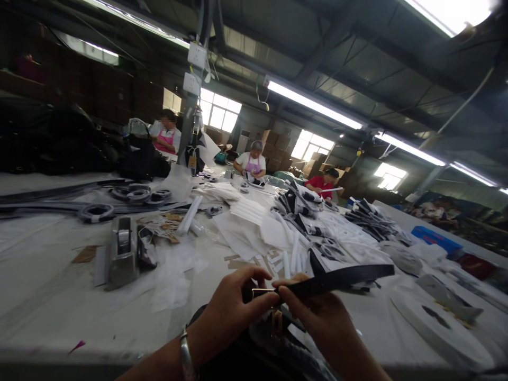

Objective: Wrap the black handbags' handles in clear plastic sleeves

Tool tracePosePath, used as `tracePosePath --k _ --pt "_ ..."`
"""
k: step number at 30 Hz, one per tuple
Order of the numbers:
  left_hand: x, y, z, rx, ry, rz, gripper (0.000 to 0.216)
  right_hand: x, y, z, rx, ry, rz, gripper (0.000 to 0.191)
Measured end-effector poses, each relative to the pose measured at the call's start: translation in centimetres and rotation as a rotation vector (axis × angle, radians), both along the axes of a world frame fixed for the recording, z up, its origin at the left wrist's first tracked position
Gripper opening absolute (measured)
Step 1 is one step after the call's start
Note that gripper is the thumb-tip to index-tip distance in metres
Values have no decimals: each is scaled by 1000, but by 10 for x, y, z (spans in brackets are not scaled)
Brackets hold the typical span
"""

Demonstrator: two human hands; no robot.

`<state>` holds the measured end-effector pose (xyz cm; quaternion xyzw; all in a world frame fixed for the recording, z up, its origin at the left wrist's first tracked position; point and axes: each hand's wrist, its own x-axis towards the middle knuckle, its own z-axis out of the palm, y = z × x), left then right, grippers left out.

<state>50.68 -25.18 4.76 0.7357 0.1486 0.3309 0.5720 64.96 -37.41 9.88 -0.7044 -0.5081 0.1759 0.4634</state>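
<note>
L hand (228,312) & R hand (323,320) meet, fingers (265,302) pinched tight.

The work table (47,296) is covered with a pale sheet and runs from the near edge to the far end.

- Left side: a grey tape dispenser (123,251) stands on the sheet, with a brown cardboard scrap (85,254) just beside it.
- Toward the far left corner: grey tape rolls (96,212) and long dark strips (47,193) lie flat.
- Centre: white tubes (189,214), clear plastic bags (174,275) and stacked white sheets (248,211).
- Right side: bundles of black straps (371,222), a blue box (434,238) and a flat white oval panel (436,323) near the right edge.
- Near edge: a heap of dark material (257,344) and, well apart to the left, a pink scrap (77,346).
</note>
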Motion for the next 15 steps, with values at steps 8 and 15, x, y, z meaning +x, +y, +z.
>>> tracePosePath --k 8,15 --pt "-6 7 1 -288 -146 -267 26 0 4 3 -78 350 91 46" --pt "-7 7 4 -397 -182 -303 32 -2 4 4 -81 45 58 54"
